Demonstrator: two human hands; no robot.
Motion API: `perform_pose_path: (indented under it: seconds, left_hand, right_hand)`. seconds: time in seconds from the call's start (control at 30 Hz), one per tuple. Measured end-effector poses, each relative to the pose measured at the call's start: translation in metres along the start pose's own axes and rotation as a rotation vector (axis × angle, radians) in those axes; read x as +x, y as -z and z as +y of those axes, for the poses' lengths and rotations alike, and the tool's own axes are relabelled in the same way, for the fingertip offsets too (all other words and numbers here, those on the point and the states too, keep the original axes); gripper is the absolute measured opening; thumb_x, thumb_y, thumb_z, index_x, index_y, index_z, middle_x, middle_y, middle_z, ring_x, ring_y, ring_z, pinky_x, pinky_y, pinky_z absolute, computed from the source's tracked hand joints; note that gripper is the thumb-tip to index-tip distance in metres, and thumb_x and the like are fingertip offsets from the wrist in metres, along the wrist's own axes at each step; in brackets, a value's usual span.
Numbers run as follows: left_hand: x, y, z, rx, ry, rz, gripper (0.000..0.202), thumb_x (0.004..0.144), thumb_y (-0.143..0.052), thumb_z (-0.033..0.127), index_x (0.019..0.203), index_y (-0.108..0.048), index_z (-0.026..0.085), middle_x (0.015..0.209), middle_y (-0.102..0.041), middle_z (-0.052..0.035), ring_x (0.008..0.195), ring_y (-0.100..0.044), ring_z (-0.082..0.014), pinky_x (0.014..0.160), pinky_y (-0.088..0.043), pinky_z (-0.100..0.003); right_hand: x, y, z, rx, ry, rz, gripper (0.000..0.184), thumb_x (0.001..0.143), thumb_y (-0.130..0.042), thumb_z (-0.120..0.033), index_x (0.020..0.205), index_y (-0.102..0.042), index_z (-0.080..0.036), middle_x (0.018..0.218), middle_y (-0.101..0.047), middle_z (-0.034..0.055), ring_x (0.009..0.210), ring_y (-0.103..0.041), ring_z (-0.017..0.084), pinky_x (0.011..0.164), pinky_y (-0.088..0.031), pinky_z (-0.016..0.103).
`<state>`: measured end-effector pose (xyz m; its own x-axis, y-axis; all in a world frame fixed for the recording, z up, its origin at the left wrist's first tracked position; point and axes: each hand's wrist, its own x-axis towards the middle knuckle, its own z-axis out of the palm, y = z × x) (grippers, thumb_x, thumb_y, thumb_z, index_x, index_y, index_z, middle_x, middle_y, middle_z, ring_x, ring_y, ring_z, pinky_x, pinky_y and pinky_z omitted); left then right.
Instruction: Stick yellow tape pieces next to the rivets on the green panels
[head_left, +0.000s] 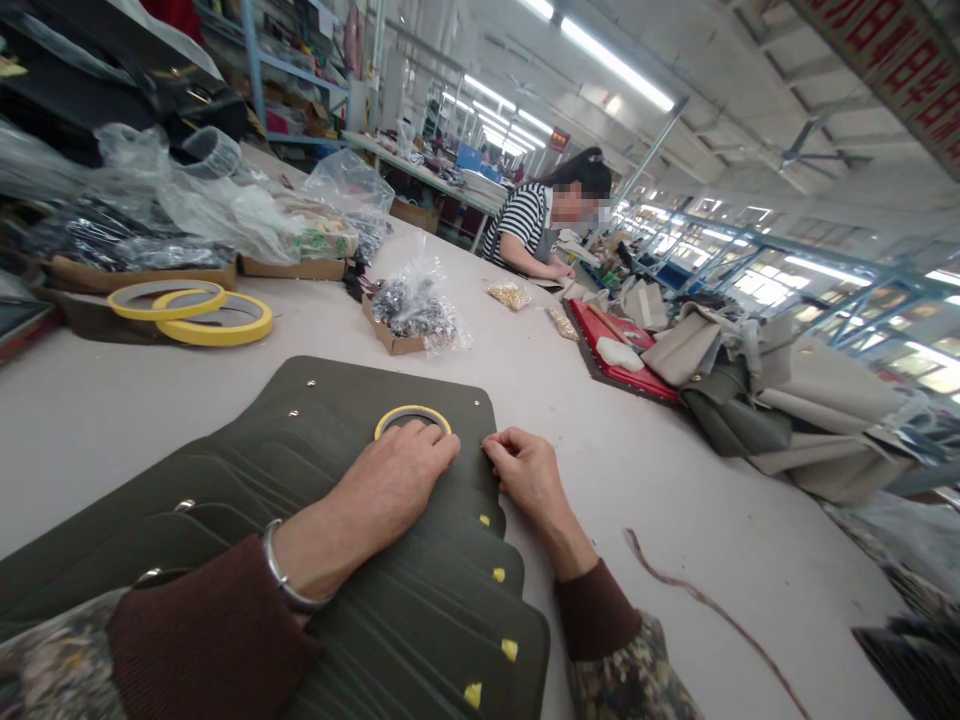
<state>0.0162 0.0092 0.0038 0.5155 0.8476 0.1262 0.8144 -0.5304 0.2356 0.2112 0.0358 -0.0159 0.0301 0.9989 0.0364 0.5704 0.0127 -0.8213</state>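
Observation:
Dark green leather-like panels (247,450) lie overlapped in a stepped stack in front of me, with metal studs near their edges. My left hand (397,475) rests on the top panel, its fingers curled over a roll of yellow tape (412,410). At the panel's right edge, my right hand (525,465) is closed in a pinch, with a tiny yellow bit of tape (484,446) at the fingertips. Below it, several small yellow tape pieces (499,575) stick to the right edges of the lower panels.
Two larger yellow tape rolls (217,325) lie at the left. Behind are a small box of bagged hardware (394,335) and plastic bags (217,200). A red tray (622,350) and leather pieces (742,400) sit right, a brown cord (705,600) nearer. A co-worker (532,225) works across the table.

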Motion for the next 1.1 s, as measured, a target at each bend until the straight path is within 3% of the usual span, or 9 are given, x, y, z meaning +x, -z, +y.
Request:
perform_pose_path:
  seconds: [0.2,0.3,0.5,0.57,0.63,0.7,0.77,0.93,1.1]
  left_hand:
    - [0.0,0.0,-0.001,0.037,0.021,0.003,0.019,0.096,-0.04,0.016,0.096,-0.059,0.02,0.101,-0.063,-0.0073,0.093,-0.056,-0.0242,0.081,-0.046,-0.04]
    - [0.0,0.0,-0.001,0.052,0.019,0.001,0.019,0.096,-0.04,0.016,0.096,-0.059,0.02,0.101,-0.063,-0.0075,0.093,-0.056,-0.0245,0.081,-0.046,-0.04]
    - [-0.001,0.001,0.0,0.061,0.019,-0.005,0.019,0.095,-0.041,0.015,0.096,-0.059,0.02,0.099,-0.063,-0.0075,0.091,-0.056,-0.0253,0.078,-0.046,-0.04]
    - [-0.001,0.002,0.001,0.064,0.018,-0.013,0.019,0.095,-0.041,0.015,0.096,-0.059,0.02,0.099,-0.063,-0.0077,0.091,-0.057,-0.0257,0.077,-0.046,-0.04]
    - [-0.001,0.003,0.0,0.062,0.018,-0.017,0.019,0.095,-0.041,0.016,0.096,-0.059,0.02,0.098,-0.064,-0.0078,0.091,-0.057,-0.0259,0.077,-0.046,-0.041]
    - [0.0,0.004,-0.001,0.045,0.015,-0.014,0.019,0.096,-0.04,0.018,0.095,-0.058,0.02,0.097,-0.064,-0.0076,0.091,-0.057,-0.0256,0.078,-0.046,-0.041]
    - [0.0,0.005,-0.003,0.009,0.003,0.004,0.018,0.096,-0.039,0.019,0.094,-0.057,0.02,0.096,-0.063,-0.0069,0.092,-0.057,-0.0246,0.082,-0.045,-0.04]
    - [0.0,0.008,-0.01,-0.031,-0.029,0.046,0.017,0.097,-0.038,0.019,0.093,-0.054,0.02,0.096,-0.061,-0.0054,0.092,-0.056,-0.0237,0.081,-0.044,-0.038]
    - [-0.001,0.013,-0.012,0.003,-0.061,0.013,0.017,0.096,-0.038,0.018,0.09,-0.054,0.02,0.092,-0.064,-0.005,0.087,-0.058,-0.0231,0.075,-0.042,-0.036]
  right_hand:
    - [0.003,0.005,0.006,0.342,-0.196,-0.075,0.023,0.068,-0.067,-0.037,0.067,-0.065,-0.015,0.051,-0.056,-0.0032,0.042,-0.05,0.008,0.041,-0.045,0.019]
    - [0.002,0.004,0.006,0.278,-0.164,-0.085,0.022,0.069,-0.067,-0.036,0.069,-0.067,-0.014,0.05,-0.055,-0.0033,0.043,-0.05,0.008,0.041,-0.045,0.018]
    - [-0.002,-0.004,0.003,0.021,0.012,0.032,0.022,0.077,-0.061,-0.035,0.069,-0.069,-0.016,0.052,-0.057,-0.0029,0.043,-0.051,0.01,0.04,-0.043,0.02]
    - [0.0,-0.005,0.003,0.009,0.001,0.029,0.022,0.078,-0.06,-0.034,0.071,-0.069,-0.016,0.051,-0.056,-0.0032,0.042,-0.051,0.01,0.039,-0.043,0.02]
    - [0.003,-0.003,0.005,0.071,-0.063,0.019,0.022,0.077,-0.062,-0.034,0.085,-0.07,-0.015,0.052,-0.056,-0.0045,0.041,-0.052,0.01,0.036,-0.043,0.02]
    - [0.005,0.0,0.008,0.201,-0.145,0.014,0.036,0.075,-0.065,-0.033,0.106,-0.066,-0.015,0.057,-0.059,-0.0054,0.04,-0.054,0.011,0.035,-0.045,0.021]
    - [0.005,0.003,0.01,0.338,-0.186,0.024,0.045,0.074,-0.066,-0.035,0.113,-0.059,-0.016,0.063,-0.063,-0.0044,0.041,-0.058,0.012,0.035,-0.048,0.022]
    - [-0.003,0.003,0.011,0.268,-0.088,0.015,0.027,0.075,-0.067,-0.041,0.081,-0.067,-0.015,0.052,-0.058,-0.0038,0.041,-0.053,0.009,0.037,-0.045,0.019]
    - [-0.001,-0.003,0.006,0.029,-0.025,0.026,0.025,0.079,-0.061,-0.038,0.077,-0.073,-0.016,0.051,-0.056,-0.0033,0.043,-0.05,0.01,0.039,-0.04,0.02]
